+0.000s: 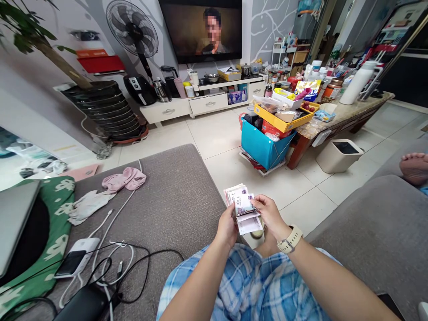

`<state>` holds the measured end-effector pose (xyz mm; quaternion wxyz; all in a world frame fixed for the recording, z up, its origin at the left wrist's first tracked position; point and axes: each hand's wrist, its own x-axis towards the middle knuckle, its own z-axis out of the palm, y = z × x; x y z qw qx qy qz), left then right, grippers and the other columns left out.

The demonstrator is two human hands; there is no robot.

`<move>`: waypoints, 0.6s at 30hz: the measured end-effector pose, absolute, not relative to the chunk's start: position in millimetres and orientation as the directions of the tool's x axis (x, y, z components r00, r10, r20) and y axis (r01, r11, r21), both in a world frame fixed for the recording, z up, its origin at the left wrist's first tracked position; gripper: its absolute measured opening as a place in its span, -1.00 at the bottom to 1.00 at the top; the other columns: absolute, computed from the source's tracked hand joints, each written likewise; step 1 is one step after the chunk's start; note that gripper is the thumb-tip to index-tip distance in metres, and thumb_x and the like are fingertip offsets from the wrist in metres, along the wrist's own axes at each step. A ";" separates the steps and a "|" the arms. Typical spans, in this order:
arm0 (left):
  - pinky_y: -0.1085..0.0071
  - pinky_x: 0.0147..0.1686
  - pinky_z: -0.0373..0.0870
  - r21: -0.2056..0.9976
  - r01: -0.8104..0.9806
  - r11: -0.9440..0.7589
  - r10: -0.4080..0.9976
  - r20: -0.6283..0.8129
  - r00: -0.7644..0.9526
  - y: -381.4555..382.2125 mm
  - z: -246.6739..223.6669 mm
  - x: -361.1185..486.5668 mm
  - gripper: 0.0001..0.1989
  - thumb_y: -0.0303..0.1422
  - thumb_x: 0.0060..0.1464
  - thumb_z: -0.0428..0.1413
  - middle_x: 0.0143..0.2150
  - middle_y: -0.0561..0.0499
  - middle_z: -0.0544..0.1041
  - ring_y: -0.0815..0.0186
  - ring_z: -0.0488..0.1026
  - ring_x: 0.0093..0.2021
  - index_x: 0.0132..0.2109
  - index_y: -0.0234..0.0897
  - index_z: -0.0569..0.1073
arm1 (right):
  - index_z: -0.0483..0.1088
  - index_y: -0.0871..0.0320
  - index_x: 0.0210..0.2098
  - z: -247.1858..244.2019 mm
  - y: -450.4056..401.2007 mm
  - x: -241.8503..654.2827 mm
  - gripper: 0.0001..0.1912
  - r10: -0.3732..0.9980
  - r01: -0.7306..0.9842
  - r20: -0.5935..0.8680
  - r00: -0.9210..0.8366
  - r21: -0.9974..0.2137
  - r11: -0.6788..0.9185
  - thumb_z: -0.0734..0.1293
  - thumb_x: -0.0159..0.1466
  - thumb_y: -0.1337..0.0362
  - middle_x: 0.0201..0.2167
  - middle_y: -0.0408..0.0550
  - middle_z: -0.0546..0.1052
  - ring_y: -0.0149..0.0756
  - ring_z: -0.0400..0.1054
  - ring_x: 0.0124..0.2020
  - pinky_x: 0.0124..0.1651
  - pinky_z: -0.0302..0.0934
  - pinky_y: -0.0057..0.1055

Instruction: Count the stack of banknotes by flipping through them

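Banknotes (243, 203) sit in both hands beyond plaid-covered lap (247, 272), just beside grey sofa's (177, 191) right edge. Left hand (228, 227) fingers grip the stack's left side, likely for steadiness; right hand (270, 216) fingers pinch upper notes at their right edge, apparently so they spread apart. White device (85, 246) lies beside green cloth (65, 209), cables trailing, probably for power. Tiled floor (214, 140) beyond; blue box (259, 141) stands by tabletop's (309, 130) near left corner, yellow tray (274, 119) on top, presumably overflow storage. Lit TV (187, 33) above white cabinet (167, 111), far wall.
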<state>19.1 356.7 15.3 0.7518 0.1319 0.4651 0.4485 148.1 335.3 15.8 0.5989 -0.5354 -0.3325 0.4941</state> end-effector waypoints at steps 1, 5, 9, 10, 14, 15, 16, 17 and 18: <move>0.29 -0.17 0.56 0.615 -0.551 0.564 0.796 -0.582 0.165 356.7 15.3 19.1 -0.72 -0.33 0.17 0.11 -0.24 -0.18 0.69 0.17 0.64 -0.29 -0.10 -0.44 0.59 | 0.41 0.14 -0.54 15.5 335.4 148.1 -0.66 0.949 -0.237 -0.131 0.288 -0.970 -0.062 0.50 0.05 0.02 -0.57 -0.20 0.38 -0.34 0.20 -0.47 -0.34 0.07 -0.37; 0.28 -0.17 0.56 0.606 -0.551 0.574 0.786 -0.596 0.163 356.1 17.8 19.3 -0.72 -0.34 0.18 0.09 -0.26 -0.17 0.69 0.17 0.64 -0.30 -0.09 -0.44 0.59 | 0.41 0.14 -0.53 15.3 335.5 148.4 -0.67 0.952 -0.243 -0.131 0.277 -0.968 -0.063 0.50 0.05 0.03 -0.57 -0.20 0.38 -0.34 0.20 -0.46 -0.34 0.07 -0.37; 0.32 -0.21 0.56 0.607 -0.550 0.573 0.784 -0.602 0.153 355.9 18.7 19.6 -0.73 -0.35 0.20 0.08 -0.28 -0.15 0.69 0.22 0.63 -0.35 -0.11 -0.46 0.59 | 0.42 0.15 -0.52 16.3 335.0 148.5 -0.65 0.951 -0.258 -0.140 0.275 -0.964 -0.067 0.51 0.03 0.01 -0.55 -0.18 0.41 -0.32 0.23 -0.45 -0.33 0.10 -0.37; 0.33 -0.22 0.57 0.608 -0.550 0.573 0.784 -0.601 0.152 356.0 18.2 19.5 -0.73 -0.36 0.20 0.08 -0.28 -0.16 0.69 0.22 0.63 -0.36 -0.11 -0.46 0.59 | 0.42 0.15 -0.51 16.7 334.8 148.4 -0.65 0.952 -0.268 -0.142 0.271 -0.961 -0.067 0.52 0.02 0.01 -0.54 -0.18 0.42 -0.32 0.25 -0.44 -0.32 0.12 -0.37; 0.34 -0.21 0.56 0.604 -0.552 0.575 0.783 -0.602 0.157 356.6 15.5 19.3 -0.73 -0.36 0.20 0.09 -0.28 -0.17 0.69 0.22 0.64 -0.34 -0.09 -0.47 0.58 | 0.43 0.14 -0.49 18.9 333.7 147.7 -0.63 0.955 -0.300 -0.142 0.260 -0.952 -0.061 0.53 0.01 0.00 -0.52 -0.17 0.45 -0.30 0.28 -0.42 -0.31 0.15 -0.36; 0.34 -0.21 0.56 0.603 -0.553 0.575 0.782 -0.603 0.156 356.6 15.5 19.3 -0.73 -0.36 0.20 0.09 -0.28 -0.17 0.69 0.21 0.64 -0.34 -0.09 -0.47 0.58 | 0.43 0.14 -0.49 19.5 333.5 147.6 -0.63 0.956 -0.303 -0.142 0.259 -0.951 -0.059 0.54 0.01 0.00 -0.52 -0.17 0.45 -0.30 0.28 -0.43 -0.31 0.14 -0.36; 0.34 -0.21 0.56 0.602 -0.554 0.576 0.781 -0.604 0.156 356.5 15.8 19.2 -0.73 -0.36 0.20 0.09 -0.28 -0.17 0.69 0.21 0.64 -0.33 -0.09 -0.47 0.58 | 0.43 0.14 -0.49 20.0 333.5 147.4 -0.63 0.955 -0.304 -0.141 0.259 -0.951 -0.058 0.54 0.02 0.00 -0.53 -0.17 0.45 -0.30 0.27 -0.43 -0.32 0.14 -0.37; 0.34 -0.21 0.56 0.601 -0.556 0.575 0.781 -0.605 0.154 356.3 16.5 19.2 -0.73 -0.36 0.20 0.09 -0.28 -0.17 0.69 0.21 0.64 -0.33 -0.09 -0.47 0.58 | 0.43 0.14 -0.49 20.4 333.5 147.3 -0.63 0.955 -0.304 -0.140 0.260 -0.951 -0.057 0.54 0.02 0.00 -0.53 -0.17 0.45 -0.31 0.27 -0.43 -0.32 0.14 -0.37; 0.34 -0.22 0.56 0.599 -0.558 0.574 0.781 -0.605 0.153 356.1 17.3 19.2 -0.73 -0.36 0.20 0.09 -0.27 -0.17 0.69 0.21 0.64 -0.34 -0.10 -0.47 0.58 | 0.43 0.15 -0.49 20.6 333.6 147.2 -0.64 0.955 -0.304 -0.139 0.262 -0.951 -0.054 0.54 0.02 0.01 -0.53 -0.17 0.45 -0.31 0.27 -0.43 -0.33 0.13 -0.37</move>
